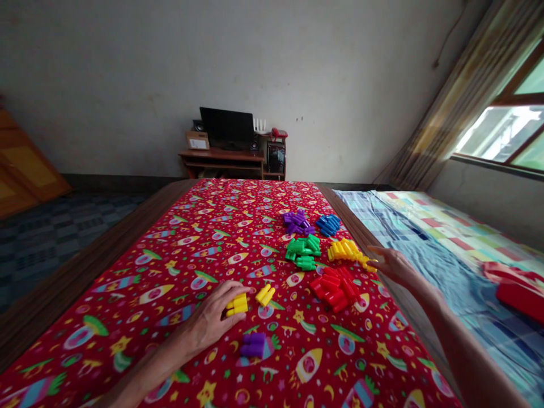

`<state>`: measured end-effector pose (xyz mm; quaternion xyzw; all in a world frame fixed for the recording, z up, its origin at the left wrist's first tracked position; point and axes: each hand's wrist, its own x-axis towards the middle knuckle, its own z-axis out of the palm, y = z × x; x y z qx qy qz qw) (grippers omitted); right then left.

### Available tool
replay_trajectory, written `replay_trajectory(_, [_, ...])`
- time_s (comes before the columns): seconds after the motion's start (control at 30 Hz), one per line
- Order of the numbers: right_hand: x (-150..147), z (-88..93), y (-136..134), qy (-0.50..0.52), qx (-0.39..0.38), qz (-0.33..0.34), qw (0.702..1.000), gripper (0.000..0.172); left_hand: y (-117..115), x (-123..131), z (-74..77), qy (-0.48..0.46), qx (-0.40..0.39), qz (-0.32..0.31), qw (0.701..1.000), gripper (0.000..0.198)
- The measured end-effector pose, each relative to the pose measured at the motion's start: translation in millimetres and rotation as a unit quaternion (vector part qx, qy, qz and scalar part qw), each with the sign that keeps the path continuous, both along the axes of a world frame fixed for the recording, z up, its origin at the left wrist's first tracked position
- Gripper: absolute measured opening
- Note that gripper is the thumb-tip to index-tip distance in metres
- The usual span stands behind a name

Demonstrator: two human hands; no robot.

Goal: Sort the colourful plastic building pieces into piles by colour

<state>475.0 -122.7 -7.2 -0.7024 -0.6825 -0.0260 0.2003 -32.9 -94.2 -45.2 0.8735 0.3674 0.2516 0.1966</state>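
My left hand (209, 317) rests on the red patterned cloth, its fingers curled round a pair of yellow bullet-shaped plastic toy pieces (238, 304). Just right of it lie two more yellow pieces (266, 295), side by side. Nearer to me is a purple pair (253, 344). At the table's right side, my right hand (393, 264) has its fingers stretched out and apart. Its fingertips reach the right end of the yellow pile (345, 249), by a small yellow piece (371, 264); whether they touch it is hard to tell.
Beside the yellow pile are red (335, 289), green (302, 249), purple (298, 221) and blue (328, 225) piles. The red cloth (187, 243) covers a wooden-edged table. A bed (408, 243) adjoins on the right. A desk with a monitor (227, 128) stands against the far wall.
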Motion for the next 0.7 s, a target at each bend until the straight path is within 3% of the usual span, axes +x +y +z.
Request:
replay_trajectory(0.17, [5.4, -5.6, -1.8, 0.042, -0.073, 0.073, 0.994, 0.035, 0.3, 0.5, -0.5, -0.003, 0.003, 0.001, 1.000, 0.036])
replay_trajectory(0.27, [10.6, -4.2, 4.7, 0.019, -0.010, 0.029, 0.999, 0.025, -0.3, 0.7, -0.1, -0.002, 0.006, -0.004, 1.000, 0.036])
replay_trajectory(0.37, [13.0, 0.5, 19.2, 0.001, 0.048, -0.015, 0.999, 0.025, -0.1, 0.4, -0.8, -0.001, 0.005, -0.003, 1.000, 0.037])
replay_trajectory(0.57, [-10.9, 8.7, 60.6, -0.001, 0.030, -0.013, 0.999, 0.034, 0.8, -0.1, -2.1, -0.007, 0.001, -0.004, 1.000, 0.037])
replay_trajectory(0.7, [-18.6, 9.6, 71.1, 0.042, 0.006, 0.002, 0.999, 0.034, -1.8, 1.5, 2.2, -0.006, 0.001, -0.005, 1.000, 0.035])
